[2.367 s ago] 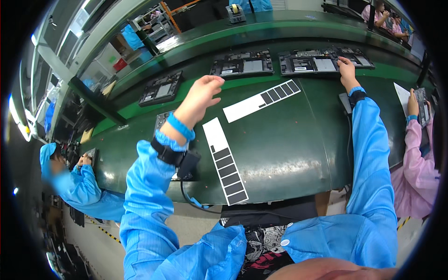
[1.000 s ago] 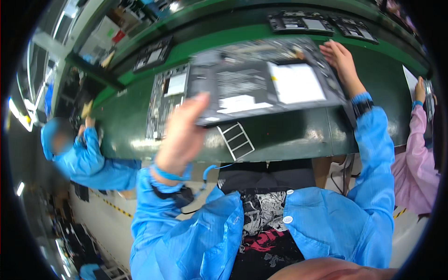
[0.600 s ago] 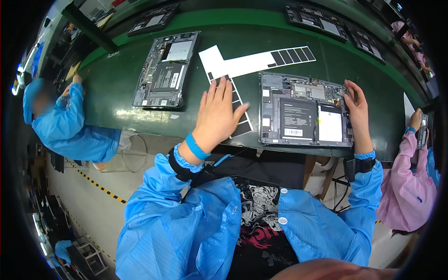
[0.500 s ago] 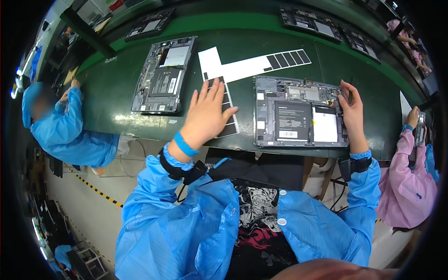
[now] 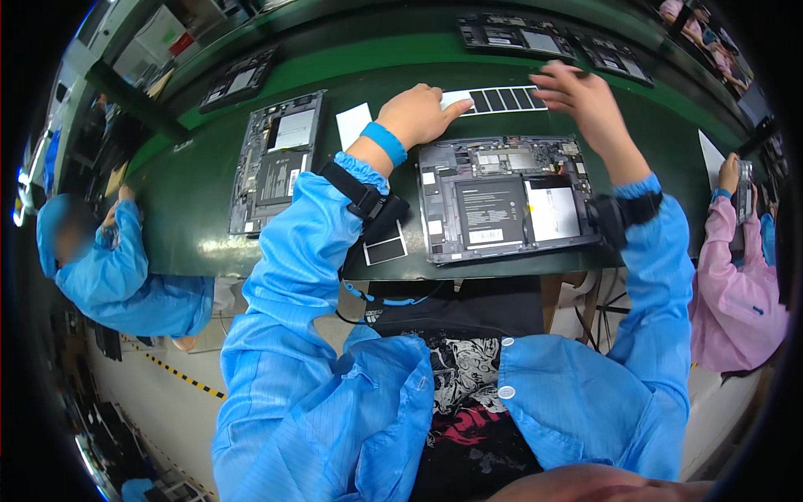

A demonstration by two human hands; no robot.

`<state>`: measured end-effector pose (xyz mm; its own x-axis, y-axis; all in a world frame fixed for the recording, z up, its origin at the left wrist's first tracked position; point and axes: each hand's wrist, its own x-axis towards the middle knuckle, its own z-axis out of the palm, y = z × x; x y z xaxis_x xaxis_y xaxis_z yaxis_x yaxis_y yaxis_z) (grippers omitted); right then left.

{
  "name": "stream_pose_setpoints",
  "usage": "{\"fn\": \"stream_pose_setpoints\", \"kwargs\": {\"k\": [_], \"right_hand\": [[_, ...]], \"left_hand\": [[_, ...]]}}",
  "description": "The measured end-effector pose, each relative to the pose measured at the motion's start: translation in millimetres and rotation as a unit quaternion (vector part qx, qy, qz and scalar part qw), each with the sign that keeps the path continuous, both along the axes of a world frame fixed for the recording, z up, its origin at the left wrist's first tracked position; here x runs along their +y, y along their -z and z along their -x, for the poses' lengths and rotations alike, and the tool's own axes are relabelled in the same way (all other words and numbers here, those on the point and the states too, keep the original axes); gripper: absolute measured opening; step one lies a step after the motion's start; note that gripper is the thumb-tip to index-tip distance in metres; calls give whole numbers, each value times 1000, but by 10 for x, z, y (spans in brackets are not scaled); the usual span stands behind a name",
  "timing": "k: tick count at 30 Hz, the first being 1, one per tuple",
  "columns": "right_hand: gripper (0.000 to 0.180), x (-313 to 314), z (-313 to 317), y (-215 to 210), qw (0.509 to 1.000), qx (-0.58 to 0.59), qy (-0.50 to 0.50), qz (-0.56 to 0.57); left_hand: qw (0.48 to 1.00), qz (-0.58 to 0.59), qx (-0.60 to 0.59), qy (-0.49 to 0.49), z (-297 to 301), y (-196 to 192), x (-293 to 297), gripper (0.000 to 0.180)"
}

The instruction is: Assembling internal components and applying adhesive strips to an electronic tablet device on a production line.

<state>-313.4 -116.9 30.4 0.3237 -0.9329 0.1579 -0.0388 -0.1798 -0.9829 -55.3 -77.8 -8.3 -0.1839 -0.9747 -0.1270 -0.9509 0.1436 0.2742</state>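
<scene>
My left hand [image 5: 418, 115] lies with its thumb stretched out on the white part of a sticker sheet, beside a row of black rectangular stickers [image 5: 503, 100]. My right hand [image 5: 581, 96] hovers at the right end of that row, its fingers smeared by motion. A small dark thing shows at those fingers, too blurred to name. Just below sits an opened laptop base [image 5: 439, 209], with its battery [image 5: 492, 213], circuit board and a silver-white panel exposed. Another piece of black stickers [image 5: 385, 249] peeks out under my left wrist, mostly hidden by the sleeve.
A second opened laptop base [image 5: 276, 159] lies to the left on the green table [image 5: 201, 217]. Along the back rest more laptop bases [image 5: 514, 35], [image 5: 615, 58], [image 5: 238, 79]. A co-worker in blue [image 5: 125, 259] sits left; one in pink [image 5: 736, 293] works at the right.
My left hand has slid forward and right, off the nearer black stickers to the far sheet. My right hand has left the laptop's right edge and moved up to the sticker row.
</scene>
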Motion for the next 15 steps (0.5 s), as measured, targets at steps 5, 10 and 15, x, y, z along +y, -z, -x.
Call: {"fn": "stream_pose_setpoints", "kwargs": {"k": [5, 10, 15], "right_hand": [[35, -288, -313, 350, 995, 29, -75, -56], [35, -268, -419, 514, 992, 114, -47, -17], [36, -306, -435, 626, 986, 153, 44, 43]], "left_hand": [[995, 96, 16, 21, 136, 342, -66, 60], [992, 119, 41, 4, 131, 356, 57, 61], [989, 141, 41, 2, 128, 348, 93, 53]]}}
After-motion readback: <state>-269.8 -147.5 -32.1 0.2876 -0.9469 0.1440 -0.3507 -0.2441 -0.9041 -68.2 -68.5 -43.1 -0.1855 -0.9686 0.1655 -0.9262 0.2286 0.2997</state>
